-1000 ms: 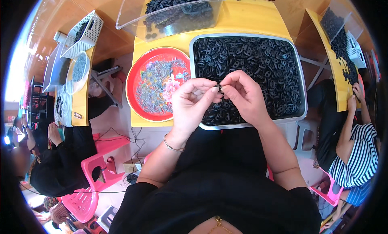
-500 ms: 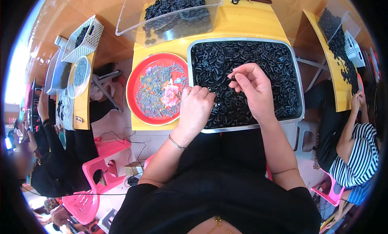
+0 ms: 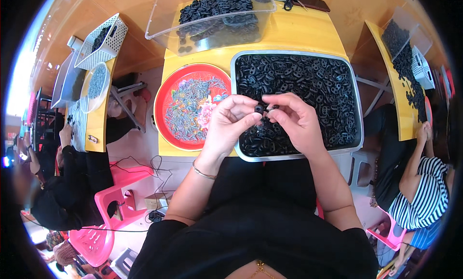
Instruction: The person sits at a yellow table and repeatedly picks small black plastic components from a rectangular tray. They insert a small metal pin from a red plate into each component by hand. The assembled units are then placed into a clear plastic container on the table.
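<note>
Yellow tabletop (image 3: 313, 33) carries three containers. Largest, a rectangular metal tray (image 3: 263, 159), is filled with black oval two-holed pieces (image 3: 333, 100). Clear plastic bin (image 3: 217, 44) stands behind, part-filled with black pieces. Round red tray (image 3: 159, 105), left of the metal one, holds thin greyish bits (image 3: 181, 108). Left hand (image 3: 224, 122): fingers pinch a black piece (image 3: 259, 108) above the metal tray. Right hand (image 3: 300, 122), just beside: fingertips close on a small dark part (image 3: 275, 107); type unclear.
</note>
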Action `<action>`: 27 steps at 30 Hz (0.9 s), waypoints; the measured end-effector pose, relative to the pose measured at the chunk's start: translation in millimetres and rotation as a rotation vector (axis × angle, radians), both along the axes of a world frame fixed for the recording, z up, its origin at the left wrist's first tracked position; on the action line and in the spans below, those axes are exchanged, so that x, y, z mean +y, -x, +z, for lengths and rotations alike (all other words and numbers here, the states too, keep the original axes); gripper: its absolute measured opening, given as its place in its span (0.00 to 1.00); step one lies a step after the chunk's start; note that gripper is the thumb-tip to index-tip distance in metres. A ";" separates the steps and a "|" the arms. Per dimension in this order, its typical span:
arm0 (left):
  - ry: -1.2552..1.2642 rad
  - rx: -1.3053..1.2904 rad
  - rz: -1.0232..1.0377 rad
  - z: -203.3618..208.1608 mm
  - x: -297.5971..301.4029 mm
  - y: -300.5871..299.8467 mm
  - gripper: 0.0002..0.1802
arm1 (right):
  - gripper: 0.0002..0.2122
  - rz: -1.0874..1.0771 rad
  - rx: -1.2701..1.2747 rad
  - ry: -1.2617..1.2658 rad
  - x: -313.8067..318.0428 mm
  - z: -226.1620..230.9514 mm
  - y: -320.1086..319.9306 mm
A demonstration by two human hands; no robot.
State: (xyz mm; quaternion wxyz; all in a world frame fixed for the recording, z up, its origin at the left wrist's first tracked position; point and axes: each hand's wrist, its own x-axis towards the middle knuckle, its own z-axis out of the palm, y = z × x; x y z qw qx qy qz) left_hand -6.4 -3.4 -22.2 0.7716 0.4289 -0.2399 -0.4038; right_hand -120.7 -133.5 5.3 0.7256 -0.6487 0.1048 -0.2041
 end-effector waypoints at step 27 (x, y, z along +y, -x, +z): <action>0.032 0.032 -0.033 1.8 -0.5 1.3 0.12 | 0.10 -0.013 0.026 -0.059 -4.4 -3.0 1.7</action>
